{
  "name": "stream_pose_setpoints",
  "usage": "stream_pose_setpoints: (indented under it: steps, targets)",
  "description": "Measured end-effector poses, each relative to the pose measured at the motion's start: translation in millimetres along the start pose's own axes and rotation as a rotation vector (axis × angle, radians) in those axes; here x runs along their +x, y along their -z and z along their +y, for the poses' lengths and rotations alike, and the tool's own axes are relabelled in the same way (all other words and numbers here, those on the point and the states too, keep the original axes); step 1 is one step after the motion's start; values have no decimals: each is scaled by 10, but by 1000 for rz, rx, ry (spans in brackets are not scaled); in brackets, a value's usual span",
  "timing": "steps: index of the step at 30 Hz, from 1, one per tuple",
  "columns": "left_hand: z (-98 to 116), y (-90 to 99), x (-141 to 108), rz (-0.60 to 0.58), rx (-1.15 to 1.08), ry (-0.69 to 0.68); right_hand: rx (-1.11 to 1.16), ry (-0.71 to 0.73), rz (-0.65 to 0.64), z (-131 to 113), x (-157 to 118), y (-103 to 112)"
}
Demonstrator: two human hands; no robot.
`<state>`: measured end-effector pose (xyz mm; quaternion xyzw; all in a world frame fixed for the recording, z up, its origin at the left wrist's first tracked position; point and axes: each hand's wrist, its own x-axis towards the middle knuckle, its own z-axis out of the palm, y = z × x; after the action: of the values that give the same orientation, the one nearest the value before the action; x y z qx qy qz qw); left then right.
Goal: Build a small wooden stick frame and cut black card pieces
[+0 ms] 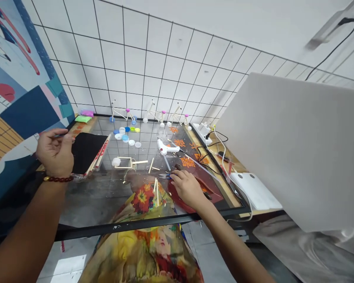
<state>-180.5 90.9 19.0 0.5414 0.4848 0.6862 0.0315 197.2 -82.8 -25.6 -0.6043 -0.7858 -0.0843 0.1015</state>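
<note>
My left hand (pixel 56 153) is raised at the left beside a black sheet (pixel 88 151), its fingers loosely bent and the thumb apart; I see nothing in it. My right hand (pixel 188 186) rests low over the table, fingers bent over small cutting pliers (pixel 165 176) with a blue part near the jaws, which point left. The palm hides much of their handles. Left of them lie loose thin wooden sticks (pixel 157 190) and a small stick frame (pixel 124 162) with a white cap at its end. A white glue gun (pixel 167 148) lies beyond my right hand.
Several coloured bottle caps (pixel 125 137) lie behind the frame. Three stick models (pixel 153 116) on caps stand along the back by the wire grid. Wrapped sticks (pixel 100 155) lie on the black sheet. Cables and a power strip (pixel 203 133) are at the right, before a large white panel (pixel 295 145).
</note>
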Motion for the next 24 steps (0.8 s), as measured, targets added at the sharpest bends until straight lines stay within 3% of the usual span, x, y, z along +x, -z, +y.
stream_pose_setpoints:
  steps: [3,5,7,10,14,18,20,24]
  targets:
    - [-22,211,98,-83,127,152,-8,-6,8,53,-17,-74]
    - [-27,376,150,-264,298,226,-18,-1,34,73,-52,-127]
    - [-23,523,201,-473,405,207,-23,6,66,86,-85,-191]
    - [-11,643,285,-621,533,235,-17,15,107,108,-113,-293]
    - [17,578,283,-815,709,185,56,42,211,118,-133,-367]
    - [19,398,-8,-1005,875,35,94,10,291,88,-145,-371]
    - [12,349,-197,-1040,927,0,124,-20,324,80,-153,-365]
    - [33,413,-421,-931,972,-44,247,-112,415,90,-199,-328]
